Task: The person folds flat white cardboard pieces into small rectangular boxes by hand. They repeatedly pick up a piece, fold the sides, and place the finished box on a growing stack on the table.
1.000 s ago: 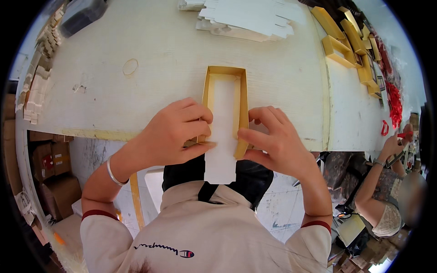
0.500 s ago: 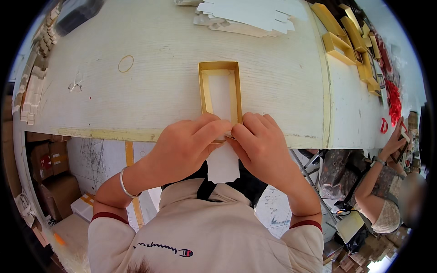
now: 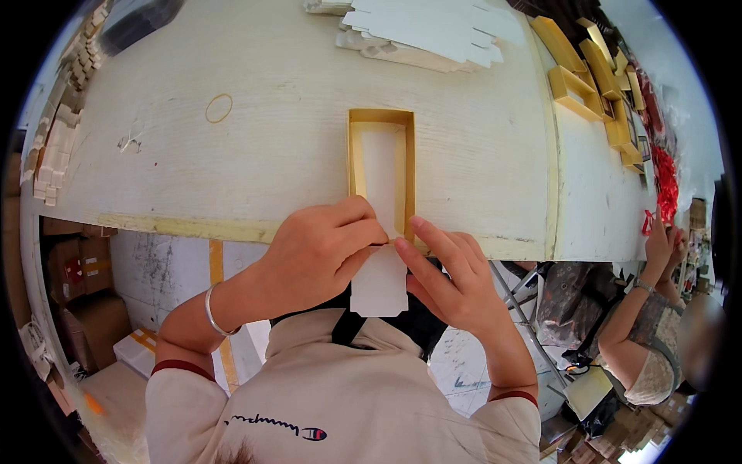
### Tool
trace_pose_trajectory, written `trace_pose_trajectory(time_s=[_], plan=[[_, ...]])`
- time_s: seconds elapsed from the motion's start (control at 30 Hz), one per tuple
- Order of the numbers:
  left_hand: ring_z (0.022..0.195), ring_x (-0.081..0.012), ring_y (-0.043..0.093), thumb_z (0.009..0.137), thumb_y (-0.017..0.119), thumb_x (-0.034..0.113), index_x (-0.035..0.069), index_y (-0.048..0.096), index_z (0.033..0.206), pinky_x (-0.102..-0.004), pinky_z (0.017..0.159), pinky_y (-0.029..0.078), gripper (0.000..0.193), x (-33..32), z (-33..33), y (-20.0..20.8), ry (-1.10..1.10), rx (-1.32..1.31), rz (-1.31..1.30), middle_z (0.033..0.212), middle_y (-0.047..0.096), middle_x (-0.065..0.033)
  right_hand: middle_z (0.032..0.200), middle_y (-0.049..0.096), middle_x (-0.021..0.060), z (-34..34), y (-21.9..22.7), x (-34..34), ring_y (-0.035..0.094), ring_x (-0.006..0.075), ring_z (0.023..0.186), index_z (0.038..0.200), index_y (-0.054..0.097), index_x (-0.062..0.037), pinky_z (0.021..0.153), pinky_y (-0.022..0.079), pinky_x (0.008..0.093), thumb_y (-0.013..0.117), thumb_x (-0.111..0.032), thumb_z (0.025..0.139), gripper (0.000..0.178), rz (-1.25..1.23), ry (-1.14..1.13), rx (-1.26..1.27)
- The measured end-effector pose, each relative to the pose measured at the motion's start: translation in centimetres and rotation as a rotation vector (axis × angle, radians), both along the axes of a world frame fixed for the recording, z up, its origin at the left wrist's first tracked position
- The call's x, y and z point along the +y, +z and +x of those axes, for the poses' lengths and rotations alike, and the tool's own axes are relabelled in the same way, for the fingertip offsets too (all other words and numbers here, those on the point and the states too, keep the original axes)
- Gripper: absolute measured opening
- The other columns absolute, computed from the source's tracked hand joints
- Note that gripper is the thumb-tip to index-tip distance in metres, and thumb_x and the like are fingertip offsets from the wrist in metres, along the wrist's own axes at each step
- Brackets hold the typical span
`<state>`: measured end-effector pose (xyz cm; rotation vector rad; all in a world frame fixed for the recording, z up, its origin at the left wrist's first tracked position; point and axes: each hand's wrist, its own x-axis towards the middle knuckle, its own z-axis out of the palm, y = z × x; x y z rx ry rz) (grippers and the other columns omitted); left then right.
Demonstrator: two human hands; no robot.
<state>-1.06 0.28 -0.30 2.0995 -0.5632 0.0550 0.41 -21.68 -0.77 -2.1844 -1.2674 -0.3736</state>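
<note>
A shallow open box [image 3: 410, 166] with gold cardboard sides and a white bottom lies lengthwise before me, its near end at the table's front edge. From that end a white flap [image 3: 379, 286] hangs over the edge toward my lap. My left hand [image 3: 317, 243] is closed at the near-left corner, fingers pinching the box's near end. At the near-right corner is my right hand [image 3: 456, 282], its fingers stretched and apart, the tips against the cardboard. The fold between both hands is partly hidden by fingertips.
Flat white card blanks [image 3: 417, 31] are stacked at the table's far side. A rubber band [image 3: 219, 108] lies left of the box. Several gold boxes [image 3: 576, 93] and red ribbon [image 3: 665, 182] sit to the right, near another person's hand [image 3: 658, 251]. White card pieces [image 3: 58, 155] line the left edge.
The box has shifted slightly right and toward me. My right-hand fingers have straightened and spread from a pinch, and that hand has dropped a little; my left hand stays at the near end.
</note>
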Motion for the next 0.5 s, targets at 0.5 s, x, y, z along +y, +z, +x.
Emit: trace_pose_trajectory(time_s=[0.5], plan=[[0.083, -0.0287, 0.063, 0.091, 0.057, 0.002, 0.004, 0.043, 0.132, -0.0361, 0.072, 0.050, 0.043, -0.8, -0.6, -0.7, 0.098, -0.046, -0.154, 0.116, 0.062, -0.0129, 0.085, 0.054, 0.0105, 1.7, 0.0, 2.9, 0.054, 0.0257, 0.068, 0.094, 0.059, -0.0020, 0.056, 0.045, 0.0324, 0.071, 0.002, 0.077, 0.021, 0.388, -0.102, 0.398]])
